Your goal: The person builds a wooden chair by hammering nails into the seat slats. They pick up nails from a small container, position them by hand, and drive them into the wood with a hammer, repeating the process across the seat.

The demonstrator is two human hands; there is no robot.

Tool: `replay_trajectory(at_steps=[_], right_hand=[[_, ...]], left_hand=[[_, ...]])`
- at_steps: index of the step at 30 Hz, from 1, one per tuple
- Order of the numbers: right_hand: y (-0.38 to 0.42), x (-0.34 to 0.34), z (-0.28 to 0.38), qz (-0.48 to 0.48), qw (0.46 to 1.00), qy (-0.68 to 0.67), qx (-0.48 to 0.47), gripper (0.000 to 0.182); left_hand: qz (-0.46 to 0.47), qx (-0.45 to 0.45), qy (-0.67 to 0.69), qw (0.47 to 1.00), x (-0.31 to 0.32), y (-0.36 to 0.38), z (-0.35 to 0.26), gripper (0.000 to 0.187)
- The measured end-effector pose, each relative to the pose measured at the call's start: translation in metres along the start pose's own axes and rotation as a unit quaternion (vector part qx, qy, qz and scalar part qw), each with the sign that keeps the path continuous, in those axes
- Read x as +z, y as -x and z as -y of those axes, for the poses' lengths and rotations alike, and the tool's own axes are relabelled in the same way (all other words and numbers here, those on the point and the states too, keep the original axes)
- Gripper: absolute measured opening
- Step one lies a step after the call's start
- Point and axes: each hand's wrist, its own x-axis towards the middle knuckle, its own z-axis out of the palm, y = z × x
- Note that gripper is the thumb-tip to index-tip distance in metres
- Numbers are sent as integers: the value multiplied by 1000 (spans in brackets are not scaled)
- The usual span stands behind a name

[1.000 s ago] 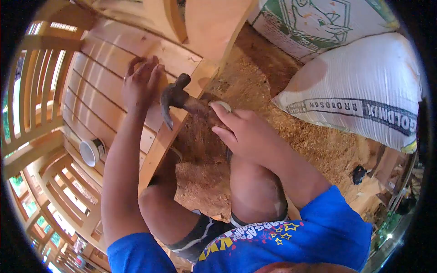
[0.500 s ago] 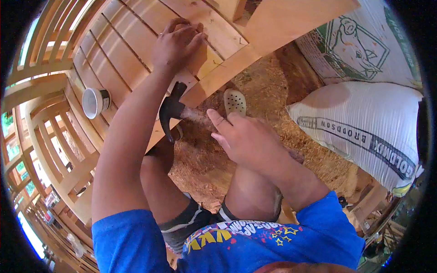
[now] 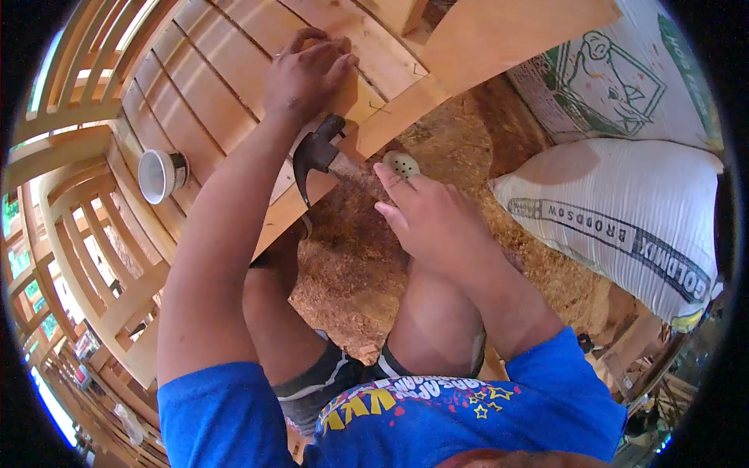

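Hammer (image 3: 317,153) with a dark metal claw head and a worn brownish handle is in the right hand (image 3: 429,214), which is clamped around the handle with its index finger lying along it. The hammer's head appears over the front edge of a pale wooden seat (image 3: 187,90) made of parallel slats, close to the left forearm; whether it touches the wood, I cannot tell. The left hand (image 3: 307,76) is on the slats near the seat's front corner, its fingers bent and close together; whether they pinch anything is hidden.

A white plastic tub (image 3: 158,177) with a dark label lies tipped on its side on the seat, left of the left forearm. Light wooden chair-like frames (image 3: 74,117) with slatted backs stand at the left. A broad, smooth wooden board (image 3: 507,43) extends beyond the seat's corner.

Below, brown sawdust (image 3: 343,292) covers the ground, where a pale perforated clog (image 3: 402,163) shows. At the right, a full white woven sack (image 3: 616,222) printed GOLDMIX rests against another white sack (image 3: 612,82) with green printing.
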Motion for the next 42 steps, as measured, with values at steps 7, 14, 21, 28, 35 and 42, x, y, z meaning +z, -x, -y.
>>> replay_trajectory(at_steps=[7, 14, 21, 28, 35, 42], right_hand=[[3, -5, 0, 11, 1000, 3, 24, 51], [5, -15, 1, 39, 999, -4, 26, 50], [6, -6, -3, 22, 998, -60, 29, 53], [0, -27, -28, -84, 967, -225, -84, 59], [32, -72, -26, -63, 928, -364, 58, 55], [45, -80, -6, -192, 938, -287, 17, 52]], left_hand=[[5, -17, 13, 1000, -9, 0, -12, 40], [-5, -19, -28, 999, -4, 1, -6, 37], [0, -40, 11, 999, -11, 4, -17, 39], [1, -35, 12, 999, -8, 1, -5, 39], [29, -31, -48, 998, -16, 3, -13, 40], [11, -14, -41, 999, -9, 5, -9, 38]])
